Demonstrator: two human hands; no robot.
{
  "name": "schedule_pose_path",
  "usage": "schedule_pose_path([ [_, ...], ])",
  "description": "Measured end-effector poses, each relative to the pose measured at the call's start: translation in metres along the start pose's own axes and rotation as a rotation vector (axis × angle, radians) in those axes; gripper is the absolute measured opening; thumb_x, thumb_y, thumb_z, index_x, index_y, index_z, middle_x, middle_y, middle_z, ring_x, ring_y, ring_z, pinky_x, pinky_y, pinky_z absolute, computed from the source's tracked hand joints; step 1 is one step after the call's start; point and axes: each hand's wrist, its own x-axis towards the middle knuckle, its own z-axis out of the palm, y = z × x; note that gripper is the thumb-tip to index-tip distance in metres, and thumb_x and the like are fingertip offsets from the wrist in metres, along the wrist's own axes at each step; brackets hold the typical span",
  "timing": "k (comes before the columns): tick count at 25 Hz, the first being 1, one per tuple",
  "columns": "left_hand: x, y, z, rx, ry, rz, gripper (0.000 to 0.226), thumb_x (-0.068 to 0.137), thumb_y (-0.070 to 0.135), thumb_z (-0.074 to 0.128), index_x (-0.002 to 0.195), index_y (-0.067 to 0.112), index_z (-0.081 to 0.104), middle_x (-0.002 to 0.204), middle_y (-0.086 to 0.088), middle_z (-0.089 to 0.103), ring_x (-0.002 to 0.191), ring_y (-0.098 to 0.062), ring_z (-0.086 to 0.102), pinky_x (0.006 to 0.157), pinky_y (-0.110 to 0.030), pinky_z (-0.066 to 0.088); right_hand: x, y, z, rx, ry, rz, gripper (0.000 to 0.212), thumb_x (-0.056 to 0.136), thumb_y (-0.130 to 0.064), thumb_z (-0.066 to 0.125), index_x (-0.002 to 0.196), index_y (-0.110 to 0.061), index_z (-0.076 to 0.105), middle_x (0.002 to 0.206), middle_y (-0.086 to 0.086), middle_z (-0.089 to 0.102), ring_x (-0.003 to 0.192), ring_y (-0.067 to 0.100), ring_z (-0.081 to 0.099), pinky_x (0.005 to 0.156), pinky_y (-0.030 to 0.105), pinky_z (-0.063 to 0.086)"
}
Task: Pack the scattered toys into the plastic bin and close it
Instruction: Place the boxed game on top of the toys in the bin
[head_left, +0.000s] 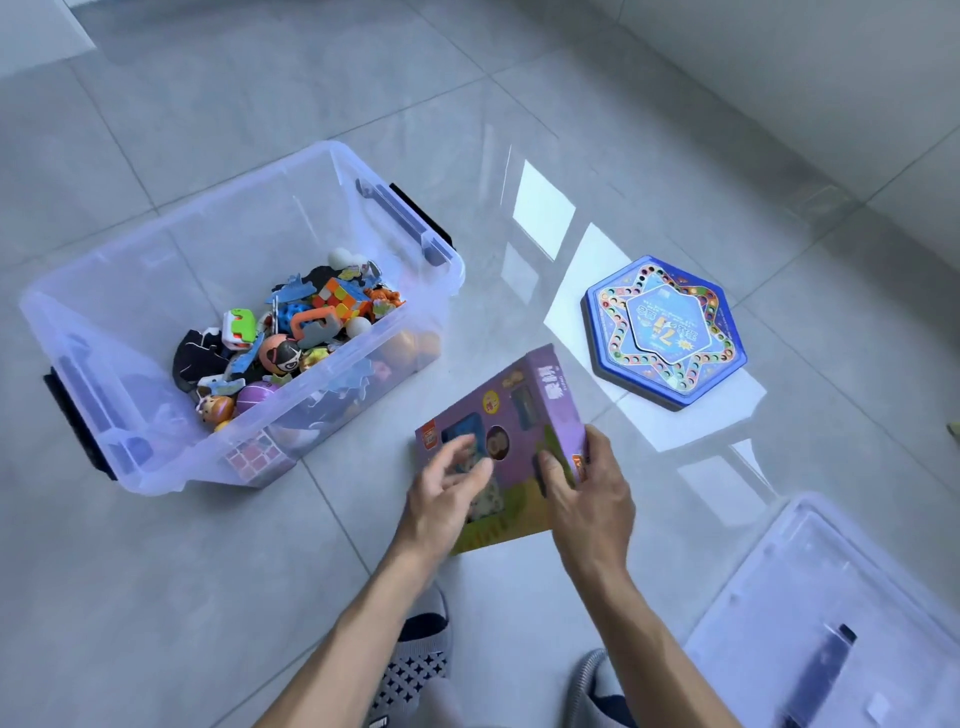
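Right hand (589, 499) grips the near right corner of a flat purple cardboard toy box (511, 431) — fingers curled over its face, thumb on the edge. Left hand (449, 493) lies over the box's lower left face, fingers blurred, loosely spread; grip cannot be determined. Box is tilted above the glossy grey tiled floor (156, 597). Left of the hands: clear plastic bin (130, 441), open, partly filled with small toys. Beyond the right hand: blue hexagonal tin (665, 332), flat on the floor. Right and nearer — translucent lid (779, 587), lying flat.
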Motion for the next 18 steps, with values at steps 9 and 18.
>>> schedule_pose_path([
  [9, -0.008, 0.036, -0.035, 0.095, 0.193, 0.453, 0.077, 0.077, 0.031, 0.07, 0.145, 0.033, 0.035, 0.143, 0.024, 0.042, 0.129, 0.004, 0.045, 0.099, -0.016, 0.043, -0.014, -0.028, -0.007, -0.104, -0.297, -0.442, 0.045, 0.084, -0.02, 0.064, 0.127, -0.034, 0.056, 0.096, -0.007, 0.068, 0.084, 0.023, 0.052, 0.072, 0.036, 0.045],
  [18, 0.001, 0.035, -0.108, 0.439, 0.165, 0.502, 0.02, 0.077, 0.047, 0.057, 0.086, 0.032, 0.066, 0.094, 0.007, 0.064, 0.092, -0.007, 0.06, 0.082, -0.031, 0.051, -0.04, -0.037, 0.004, -0.163, -0.532, -0.542, 0.039, 0.095, -0.054, 0.042, 0.13, -0.04, 0.051, 0.119, -0.018, 0.062, 0.096, 0.018, 0.055, 0.078, 0.037, 0.049],
])
